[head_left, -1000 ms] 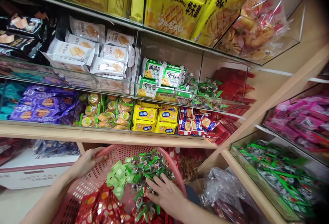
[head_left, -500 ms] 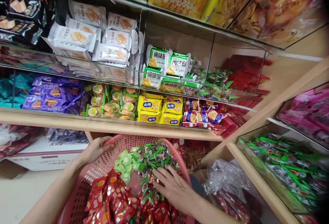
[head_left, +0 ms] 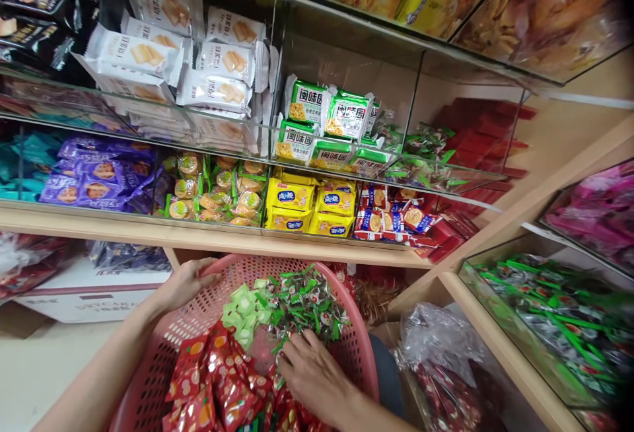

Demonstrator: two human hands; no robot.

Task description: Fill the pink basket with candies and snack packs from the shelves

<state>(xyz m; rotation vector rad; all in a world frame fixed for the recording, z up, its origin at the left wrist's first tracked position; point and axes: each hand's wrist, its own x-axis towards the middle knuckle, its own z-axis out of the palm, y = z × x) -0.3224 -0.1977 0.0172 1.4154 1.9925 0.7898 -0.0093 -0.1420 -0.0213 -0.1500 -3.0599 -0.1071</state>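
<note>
A pink perforated plastic basket (head_left: 364, 353) fills the lower middle. My left hand (head_left: 182, 285) is closed over its upper left rim. Inside the basket, my right hand (head_left: 310, 369) lies palm down with fingers somewhat apart, their tips touching small sweets; nothing shows in its grasp. Dark sweets in clear and green wrappers (head_left: 310, 303) are heaped just beyond its fingers. Light green packets (head_left: 245, 313) lie left of that heap. Red snack packets (head_left: 222, 372) cover the near part of the basket, partly under my right hand and wrist.
Glass-fronted shelves ahead hold white cake packets (head_left: 215, 92), green packets (head_left: 347, 115) and yellow packets (head_left: 290, 197). A wooden ledge (head_left: 222, 234) runs just beyond the basket. At right are a bin of green-wrapped sweets (head_left: 549, 313) and a clear plastic bag (head_left: 440, 339); a white carton (head_left: 99, 300) stands left.
My right hand has moved left and nearer to me, its fingers less spread. The dark green-wrapped sweets lie more gathered at the basket's far right. My left hand stays on the rim.
</note>
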